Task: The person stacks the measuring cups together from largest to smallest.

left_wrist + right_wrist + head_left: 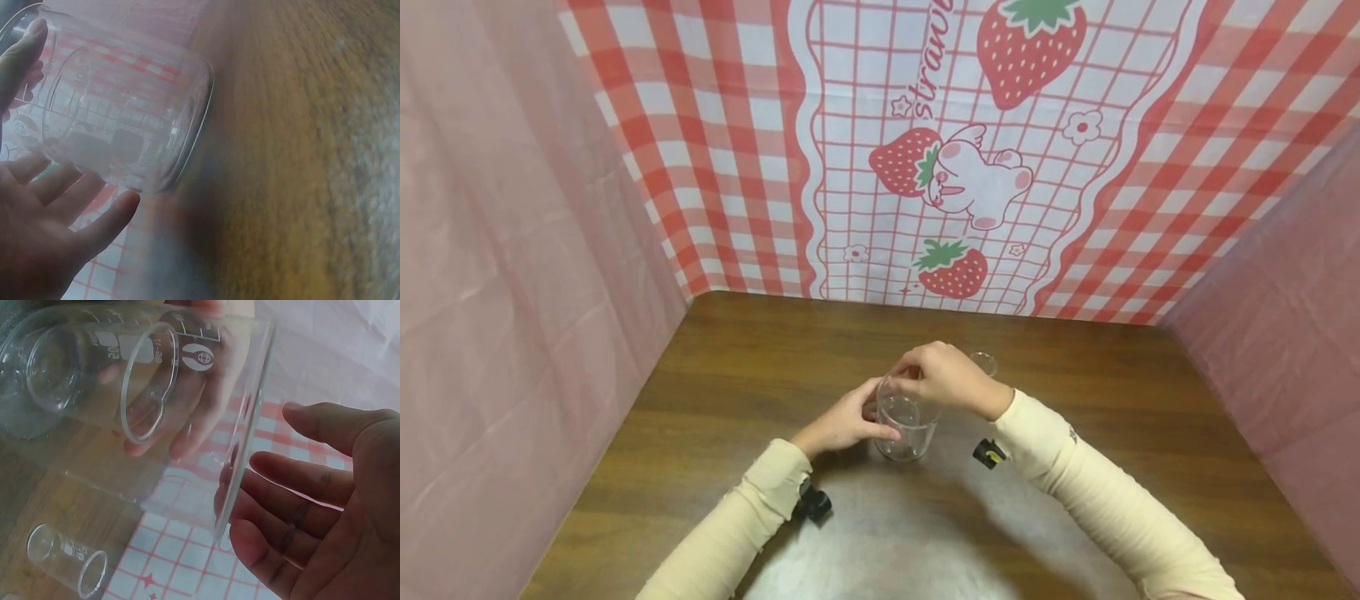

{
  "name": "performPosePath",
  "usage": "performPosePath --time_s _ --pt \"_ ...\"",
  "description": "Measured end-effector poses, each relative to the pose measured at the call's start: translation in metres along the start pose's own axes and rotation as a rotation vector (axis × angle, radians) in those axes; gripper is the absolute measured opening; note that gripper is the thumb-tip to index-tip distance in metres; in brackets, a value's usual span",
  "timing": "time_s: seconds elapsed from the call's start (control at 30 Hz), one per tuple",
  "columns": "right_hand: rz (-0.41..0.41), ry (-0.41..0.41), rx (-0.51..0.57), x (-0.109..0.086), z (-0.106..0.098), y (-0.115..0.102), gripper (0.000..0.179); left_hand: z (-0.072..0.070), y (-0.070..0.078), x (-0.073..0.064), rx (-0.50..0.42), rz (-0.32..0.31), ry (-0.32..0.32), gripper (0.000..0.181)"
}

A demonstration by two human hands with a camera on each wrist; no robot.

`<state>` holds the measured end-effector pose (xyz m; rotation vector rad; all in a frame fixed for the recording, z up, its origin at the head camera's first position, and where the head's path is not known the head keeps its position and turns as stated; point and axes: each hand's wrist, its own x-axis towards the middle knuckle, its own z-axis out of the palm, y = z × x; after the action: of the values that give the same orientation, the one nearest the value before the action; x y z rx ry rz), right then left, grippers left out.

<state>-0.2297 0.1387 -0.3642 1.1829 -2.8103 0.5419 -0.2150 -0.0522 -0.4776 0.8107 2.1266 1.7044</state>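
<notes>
Three glass beakers show plainly, and two of them are nested. The large beaker [917, 440] stands upright on the wooden table [737, 375], straight ahead of the person, between the two hands. A middle-sized beaker [94, 384] stands inside it, open end up, with its rim well below the big rim.

The left hand [850, 417] holds the large beaker from the left, thumb on the near side and fingers round the back. The right hand [947, 375] is up over the big rim, with its thumb spread wide from its fingers and nothing in its grip (I cannot tell if a fingertip touches the glass).

The place that seems to matter most is where the smallest beaker [67, 559] is. It stands apart from the other two, on the table, past the right hand and a bit to its right. Its long side points straight up, just like the big one's. The right hand is much nearer to it; the left hand has the large beaker in the way. So a reach for it would likely suit the right hand best, going out and down.
</notes>
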Motion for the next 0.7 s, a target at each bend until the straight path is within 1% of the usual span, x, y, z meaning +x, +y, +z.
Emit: performPosePath --time_s 0.13,0.33,0.53,0.57,0.7 --pt "0.024 0.022 -0.001 -0.001 -0.002 0.004 0.018 0.000 0.001 0.000 0.001 0.000 0.001 0.079" --pt "0.068 0.038 -0.008 -0.002 -0.005 0.008 0.017 -0.001 0.001 0.000 0.023 0.007 0.000 0.082" --pt "0.107 0.033 -0.007 -0.002 -0.008 0.011 0.019 -0.001 0.000 0.000 0.031 0.010 0.006 0.082" --pt "0.114 0.029 -0.003 -0.002 -0.009 0.011 0.019 -0.001 0.004 -0.001 0.031 0.010 0.005 0.081" --pt "0.139 0.029 0.008 -0.004 -0.009 0.012 0.019 0.000 0.005 -0.001 0.043 0.006 0.009 0.082"
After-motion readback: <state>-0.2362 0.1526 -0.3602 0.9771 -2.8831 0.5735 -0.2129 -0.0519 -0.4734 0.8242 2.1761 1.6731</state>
